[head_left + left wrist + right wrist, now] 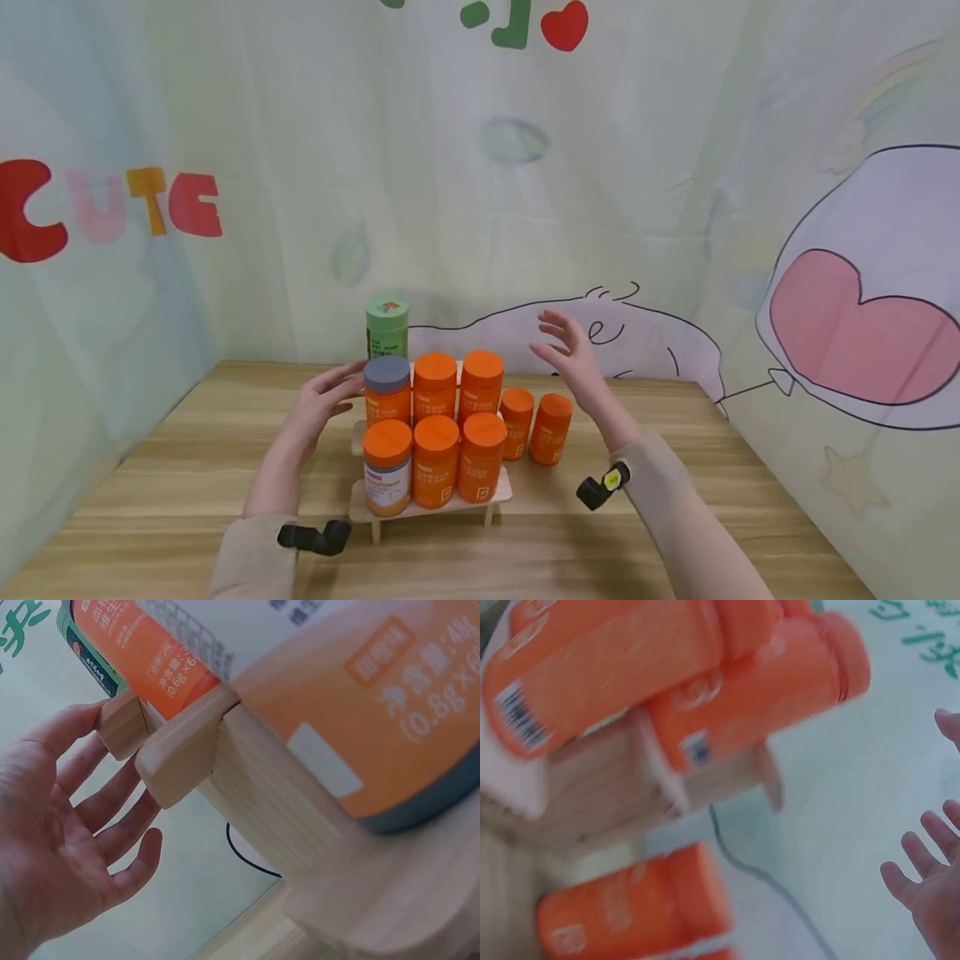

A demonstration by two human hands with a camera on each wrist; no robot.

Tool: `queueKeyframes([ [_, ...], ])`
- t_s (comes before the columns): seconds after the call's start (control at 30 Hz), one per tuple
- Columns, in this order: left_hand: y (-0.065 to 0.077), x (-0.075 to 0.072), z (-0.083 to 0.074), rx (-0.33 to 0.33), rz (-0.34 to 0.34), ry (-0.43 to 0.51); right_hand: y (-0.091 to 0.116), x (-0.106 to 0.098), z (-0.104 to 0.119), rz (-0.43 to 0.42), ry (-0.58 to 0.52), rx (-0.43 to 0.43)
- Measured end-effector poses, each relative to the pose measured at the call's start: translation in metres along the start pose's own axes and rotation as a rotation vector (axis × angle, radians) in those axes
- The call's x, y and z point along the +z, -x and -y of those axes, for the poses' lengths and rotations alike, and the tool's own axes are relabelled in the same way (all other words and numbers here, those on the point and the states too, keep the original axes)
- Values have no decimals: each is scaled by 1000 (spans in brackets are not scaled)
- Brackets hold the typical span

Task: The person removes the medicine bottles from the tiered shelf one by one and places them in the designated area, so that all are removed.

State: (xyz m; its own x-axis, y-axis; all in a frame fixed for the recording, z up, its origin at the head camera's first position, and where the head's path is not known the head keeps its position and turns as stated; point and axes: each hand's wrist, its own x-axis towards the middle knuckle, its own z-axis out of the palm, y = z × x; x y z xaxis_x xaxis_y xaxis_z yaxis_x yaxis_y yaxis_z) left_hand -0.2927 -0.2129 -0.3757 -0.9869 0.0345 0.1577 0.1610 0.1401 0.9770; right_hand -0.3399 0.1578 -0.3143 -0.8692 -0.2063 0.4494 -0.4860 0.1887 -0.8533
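Observation:
A stepped wooden rack holds orange bottles in two rows, with a green-capped canister on its back tier. One bottle in the second row has a grey cap. My left hand is at the rack's left side. In the left wrist view, its fingertips lie right at the ends of the upper wooden tiers, palm facing the rack. Raised in the air at the rack's right, my right hand has its fingers spread, holding nothing.
Two smaller orange bottles stand on the wooden table just right of the rack, below the right forearm. A printed curtain hangs behind the table and along its sides. Each wrist carries a small black camera.

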Motion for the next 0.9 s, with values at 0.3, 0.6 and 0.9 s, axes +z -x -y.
queueKeyframes([
  [0.3, 1, 0, -1, 0, 1, 3, -34, 44, 63, 91, -61, -46],
  [0.6, 1, -1, 0, -1, 3, 11, -55, 88, 88, 189, -45, 0],
  [0.9, 1, -1, 1, 4, 6, -9, -63, 123, 98, 313, 36, 33],
])
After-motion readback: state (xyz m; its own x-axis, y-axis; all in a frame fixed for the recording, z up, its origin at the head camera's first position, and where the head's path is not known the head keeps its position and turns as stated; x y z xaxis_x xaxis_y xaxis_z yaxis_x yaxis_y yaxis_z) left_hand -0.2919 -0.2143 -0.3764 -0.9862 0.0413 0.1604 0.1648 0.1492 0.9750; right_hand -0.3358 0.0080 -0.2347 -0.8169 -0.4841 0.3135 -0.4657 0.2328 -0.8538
